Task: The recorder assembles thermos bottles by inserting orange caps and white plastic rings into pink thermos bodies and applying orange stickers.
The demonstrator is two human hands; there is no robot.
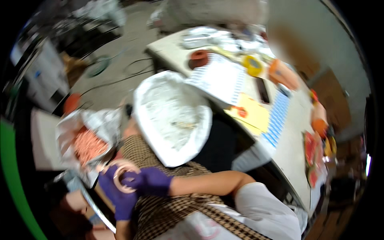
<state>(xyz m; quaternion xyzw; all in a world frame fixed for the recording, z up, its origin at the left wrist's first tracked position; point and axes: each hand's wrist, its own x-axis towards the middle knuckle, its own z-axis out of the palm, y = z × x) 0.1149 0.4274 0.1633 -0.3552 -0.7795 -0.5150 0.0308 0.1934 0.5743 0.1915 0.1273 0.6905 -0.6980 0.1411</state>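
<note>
Both my hands wear purple gloves and meet low on the left, over my lap. My left hand (pixel 120 202) is wrapped under a pale pink plastic ring-shaped part (pixel 117 185). From the right my right hand (pixel 154 182) reaches across, its fingers closed at the ring's opening; blur hides the exact fingertip grip. Just beyond them stands a white bag (pixel 108 120) with many small pink-orange pieces (pixel 90 145) inside. A large open white sack (pixel 140 108) leans on my checked apron, holding clear, whitish pieces.
On the right a white table (pixel 294 160) bears papers (pixel 220 78), a yellow tape roll (pixel 252 65), a red-brown roll (pixel 199 59), a dark phone-like object (pixel 262 90) and a blue patterned strip (pixel 277 116). Dark cables (pixel 116 82) lie on the floor. Pink parts (pixel 76 200) sit at lower left.
</note>
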